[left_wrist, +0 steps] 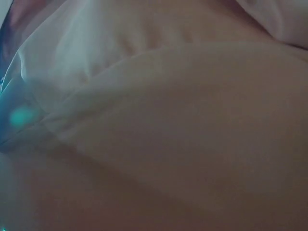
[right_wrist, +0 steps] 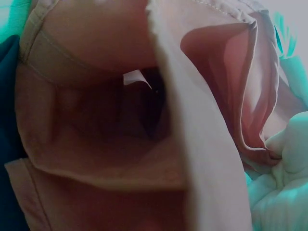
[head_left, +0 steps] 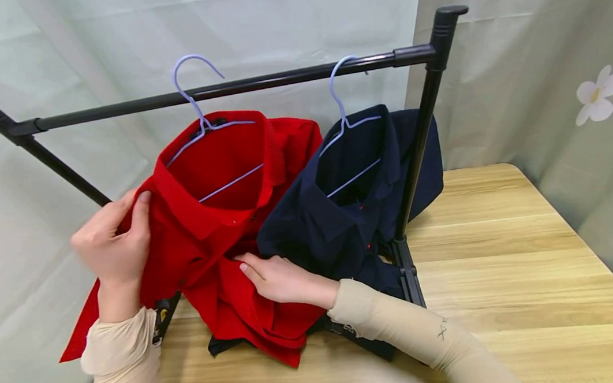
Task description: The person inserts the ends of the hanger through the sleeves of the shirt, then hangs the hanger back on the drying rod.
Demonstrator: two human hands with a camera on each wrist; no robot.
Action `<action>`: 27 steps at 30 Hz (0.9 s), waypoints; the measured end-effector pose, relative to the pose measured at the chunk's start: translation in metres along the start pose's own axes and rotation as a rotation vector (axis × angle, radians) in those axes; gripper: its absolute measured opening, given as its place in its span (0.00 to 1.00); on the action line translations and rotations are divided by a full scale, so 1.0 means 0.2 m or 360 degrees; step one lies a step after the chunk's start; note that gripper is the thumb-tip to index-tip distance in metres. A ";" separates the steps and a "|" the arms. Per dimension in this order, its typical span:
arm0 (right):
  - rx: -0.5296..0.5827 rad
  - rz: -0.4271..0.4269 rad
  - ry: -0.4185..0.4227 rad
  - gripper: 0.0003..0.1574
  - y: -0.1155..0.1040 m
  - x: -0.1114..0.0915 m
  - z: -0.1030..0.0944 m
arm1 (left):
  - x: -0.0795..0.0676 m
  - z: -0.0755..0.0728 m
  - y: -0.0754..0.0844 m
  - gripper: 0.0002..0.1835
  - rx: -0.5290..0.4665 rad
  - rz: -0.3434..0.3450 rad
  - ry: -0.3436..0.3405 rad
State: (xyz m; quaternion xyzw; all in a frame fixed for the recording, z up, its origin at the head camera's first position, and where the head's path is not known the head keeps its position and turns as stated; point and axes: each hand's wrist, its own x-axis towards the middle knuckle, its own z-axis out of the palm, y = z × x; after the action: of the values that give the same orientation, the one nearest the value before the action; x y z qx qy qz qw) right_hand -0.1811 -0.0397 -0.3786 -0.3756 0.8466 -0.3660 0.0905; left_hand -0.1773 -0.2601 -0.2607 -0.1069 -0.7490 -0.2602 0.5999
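A red shirt (head_left: pixel 184 244) hangs by a lilac wire hanger (head_left: pixel 202 125) on a black rack's top bar. My left hand (head_left: pixel 116 236) pinches the shirt at its left shoulder, thumb towards me. Lower down, my right hand (head_left: pixel 282 278) grips the front edge of the same shirt near its middle. Close up in the right wrist view are folds of the shirt (right_wrist: pixel 211 159), with part of the right hand (right_wrist: pixel 284 178) at the right edge. Only blurred cloth (left_wrist: pixel 168 125) fills the left wrist view.
Beside the red shirt a navy shirt (head_left: pixel 334 230) hangs on a second lilac hanger (head_left: pixel 339 103). The black rack (head_left: pixel 280 80) stands on a wooden table (head_left: pixel 498 274), its right post close to the navy shirt. Pale curtains (head_left: pixel 302 18) stand behind.
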 end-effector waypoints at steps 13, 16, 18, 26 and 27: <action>-0.0012 0.0020 0.0002 0.25 0.01 0.00 0.01 | -0.07 0.12 0.01 0.05 -0.0089 0.0116 -0.0118; 0.0003 0.0031 -0.0012 0.25 0.01 -0.01 0.00 | -0.09 0.15 0.02 0.05 -0.0130 0.0125 -0.0126; 0.0004 0.0039 -0.0019 0.25 0.02 -0.01 0.00 | -0.10 0.16 0.03 0.05 -0.0149 0.0126 -0.0129; -0.0027 0.0133 0.0004 0.26 0.03 -0.03 0.00 | -0.16 0.20 0.04 0.05 -0.0191 0.0129 -0.0168; -0.0025 0.0148 -0.0001 0.25 0.03 -0.03 0.00 | -0.16 0.20 0.04 0.05 -0.0199 0.0131 -0.0170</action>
State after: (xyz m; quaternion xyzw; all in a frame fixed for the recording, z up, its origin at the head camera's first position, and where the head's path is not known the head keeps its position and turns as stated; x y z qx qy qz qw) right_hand -0.1798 -0.0335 -0.3837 -0.3365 0.8661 -0.3546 0.1047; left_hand -0.1983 -0.2274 -0.2950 -0.1885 -0.7572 -0.2757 0.5614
